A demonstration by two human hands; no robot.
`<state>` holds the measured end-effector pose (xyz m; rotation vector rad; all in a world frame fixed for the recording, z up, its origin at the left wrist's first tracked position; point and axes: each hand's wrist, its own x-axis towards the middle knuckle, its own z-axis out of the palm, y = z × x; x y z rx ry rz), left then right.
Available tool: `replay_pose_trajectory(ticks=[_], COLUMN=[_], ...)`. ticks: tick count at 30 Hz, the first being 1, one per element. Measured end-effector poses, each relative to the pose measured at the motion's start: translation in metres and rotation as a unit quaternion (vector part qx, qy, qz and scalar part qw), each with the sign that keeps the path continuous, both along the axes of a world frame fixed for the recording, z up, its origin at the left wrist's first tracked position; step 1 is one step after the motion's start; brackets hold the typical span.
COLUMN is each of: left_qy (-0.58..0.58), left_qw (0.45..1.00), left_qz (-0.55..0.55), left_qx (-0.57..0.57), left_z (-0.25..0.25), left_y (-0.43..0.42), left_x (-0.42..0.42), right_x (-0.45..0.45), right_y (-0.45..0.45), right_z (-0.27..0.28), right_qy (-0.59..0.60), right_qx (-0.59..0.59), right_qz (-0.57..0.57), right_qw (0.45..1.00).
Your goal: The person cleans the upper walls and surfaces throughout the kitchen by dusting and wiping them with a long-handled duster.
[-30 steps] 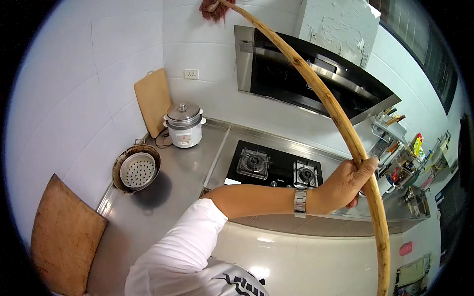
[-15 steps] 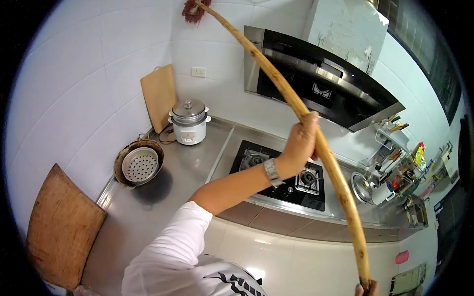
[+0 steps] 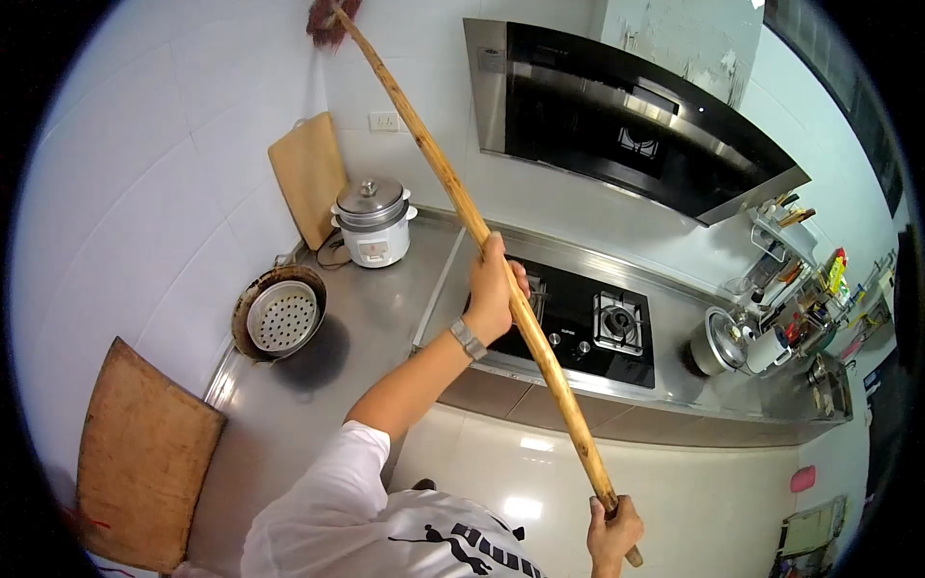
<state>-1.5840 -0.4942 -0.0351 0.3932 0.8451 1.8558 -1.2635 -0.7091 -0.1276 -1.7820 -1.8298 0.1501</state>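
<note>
A long wooden pole point(image 3: 448, 178) runs diagonally from the upper left to the lower right. At its far end a dark red brush head point(image 3: 332, 21) is against the white wall tiles near the corner. My left hand point(image 3: 495, 292), with a metal watch on its wrist, is wrapped round the middle of the pole, in front of the gas stove point(image 3: 617, 328). Lower right, over the floor, my right hand point(image 3: 615, 532) grips the pole close to its bottom end, which sticks out slightly past the fingers.
A rice cooker point(image 3: 376, 241), a cutting board point(image 3: 308, 178) and a wok with a strainer point(image 3: 281, 316) stand at the left; a larger board point(image 3: 145, 453) leans nearer. The range hood point(image 3: 636, 125) juts out above the stove. A pot point(image 3: 711, 347) and utensils are at the right.
The brush head has moved left along the wall and the pole has swung left. My left hand has moved left with it. My right hand has come into view on the pole's lower end.
</note>
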Motion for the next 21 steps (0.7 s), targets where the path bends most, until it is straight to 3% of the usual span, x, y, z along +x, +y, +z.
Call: replay_pose_trajectory(ticks=[4, 6, 13, 15, 18, 21], left_qy=[0.056, 0.062, 0.098, 0.184, 0.224, 0.114], left_qw=[0.998, 0.994, 0.981, 0.968, 0.956, 0.976], left_qz=[-0.027, -0.079, -0.141, -0.160, -0.180, -0.164], left_qx=[-0.015, -0.047, -0.086, -0.054, -0.060, -0.086], left_z=[-0.047, -0.063, -0.132, -0.154, -0.176, -0.186], left_y=[-0.022, -0.039, -0.089, -0.101, -0.115, -0.114], left_x=[0.028, 0.045, 0.095, 0.101, 0.105, 0.104], right_x=[0.020, 0.035, 0.067, 0.078, 0.086, 0.088], right_y=[-0.032, -0.053, -0.118, -0.137, -0.155, -0.162], right_z=[-0.058, -0.077, -0.132, -0.147, -0.157, -0.155], right_qy=[0.050, -0.002, 0.037, 0.060, 0.068, 0.079], right_qx=[-0.001, -0.097, -0.195, -0.247, -0.334, -0.364], right_qz=[-0.034, -0.054, -0.073, -0.080, -0.086, -0.090], right_qw=[0.998, 0.994, 0.977, 0.964, 0.936, 0.924])
